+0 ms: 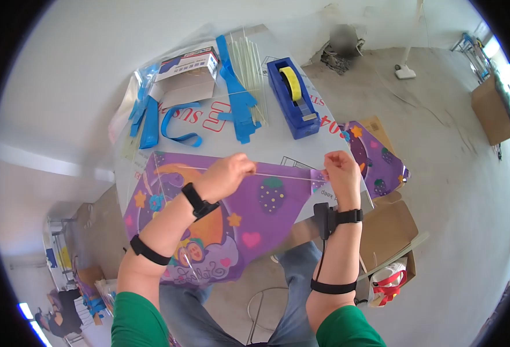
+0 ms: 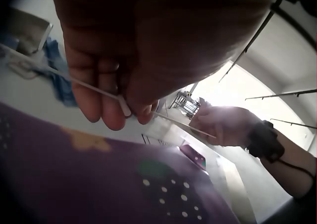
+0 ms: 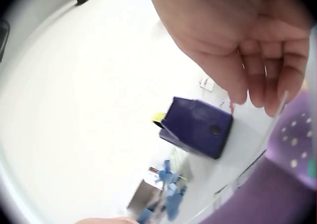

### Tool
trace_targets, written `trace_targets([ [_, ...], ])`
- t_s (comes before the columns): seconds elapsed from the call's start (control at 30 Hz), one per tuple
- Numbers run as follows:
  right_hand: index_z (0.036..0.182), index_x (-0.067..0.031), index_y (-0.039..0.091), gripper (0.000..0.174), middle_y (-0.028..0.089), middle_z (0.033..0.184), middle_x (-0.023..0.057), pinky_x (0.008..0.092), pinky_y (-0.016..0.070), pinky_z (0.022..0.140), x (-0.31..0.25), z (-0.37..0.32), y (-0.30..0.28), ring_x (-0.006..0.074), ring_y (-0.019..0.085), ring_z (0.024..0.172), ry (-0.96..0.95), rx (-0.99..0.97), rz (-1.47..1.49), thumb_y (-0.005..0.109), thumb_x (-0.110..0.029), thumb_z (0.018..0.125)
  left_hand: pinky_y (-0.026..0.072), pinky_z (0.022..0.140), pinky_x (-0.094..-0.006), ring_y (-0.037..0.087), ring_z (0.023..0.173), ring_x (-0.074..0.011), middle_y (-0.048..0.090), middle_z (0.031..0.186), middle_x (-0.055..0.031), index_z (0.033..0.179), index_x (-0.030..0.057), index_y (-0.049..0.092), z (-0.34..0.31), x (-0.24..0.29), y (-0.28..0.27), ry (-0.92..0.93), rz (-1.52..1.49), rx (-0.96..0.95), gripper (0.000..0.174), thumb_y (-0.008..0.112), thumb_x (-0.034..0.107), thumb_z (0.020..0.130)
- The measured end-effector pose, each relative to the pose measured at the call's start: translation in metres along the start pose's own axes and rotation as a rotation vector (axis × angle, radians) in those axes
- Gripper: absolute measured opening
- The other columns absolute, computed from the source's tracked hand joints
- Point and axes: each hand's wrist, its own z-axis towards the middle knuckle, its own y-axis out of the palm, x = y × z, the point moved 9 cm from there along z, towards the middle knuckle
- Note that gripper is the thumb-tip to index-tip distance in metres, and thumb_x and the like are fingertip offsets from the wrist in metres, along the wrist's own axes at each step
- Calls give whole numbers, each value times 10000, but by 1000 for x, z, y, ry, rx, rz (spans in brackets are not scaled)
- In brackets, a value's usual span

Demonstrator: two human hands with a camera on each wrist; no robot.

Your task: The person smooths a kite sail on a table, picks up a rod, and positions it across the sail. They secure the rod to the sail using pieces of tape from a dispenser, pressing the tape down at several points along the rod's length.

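A purple sheet (image 1: 260,222) printed with strawberries, stars and hearts lies over the table's front edge, its lower part hanging down. My left hand (image 1: 226,176) pinches a thin white rod (image 1: 289,176) between thumb and fingers above the sheet's upper edge. In the left wrist view a short thicker white piece (image 2: 125,106) shows on the rod at the fingertips. My right hand (image 1: 342,173) pinches the rod's other end, beside the sheet's folded right corner (image 1: 318,180). The rod stretches between both hands, close over the sheet.
At the back stand a blue tape dispenser (image 1: 295,98) with yellow tape and an open carton (image 1: 188,75). Blue strips (image 1: 240,118) and a bundle of white rods (image 1: 249,63) lie between them. Another printed sheet (image 1: 376,159) and an open cardboard box (image 1: 388,231) are at the right.
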Motion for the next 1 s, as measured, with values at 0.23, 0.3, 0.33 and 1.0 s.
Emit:
trace_targets([
  [0.23, 828, -21, 675, 127, 664, 749, 142, 355, 499, 668, -6, -4, -3, 290, 646, 728, -111, -96, -413, 644, -91, 726, 469, 671, -391, 577, 779, -314, 550, 827, -116, 846, 42, 621, 12, -19, 35, -89, 82, 0, 50, 592, 31, 807],
  [0.3, 826, -30, 679, 125, 663, 755, 140, 360, 498, 673, -6, -3, -1, 298, 644, 741, -128, -120, -431, 654, -75, 711, 470, 667, -395, 579, 781, -308, 550, 811, -110, 819, 58, 630, 12, -17, 31, -94, 81, 79, 34, 598, 58, 807],
  [0.33, 816, -38, 676, 122, 659, 765, 133, 365, 498, 673, -5, -4, 0, 300, 640, 752, -128, -128, -468, 664, -60, 697, 470, 667, -395, 579, 781, -308, 550, 811, -110, 819, 58, 630, 12, -16, 32, -93, 79, 77, 34, 598, 58, 807],
  [1.0, 701, -65, 645, 78, 593, 805, 116, 392, 481, 662, -13, -10, 2, 330, 593, 762, -281, -139, -657, 586, -18, 681, 496, 754, -339, 596, 849, -245, 548, 919, -83, 878, 25, 590, -9, -34, 21, -212, 26, 233, 272, 742, -5, 655],
])
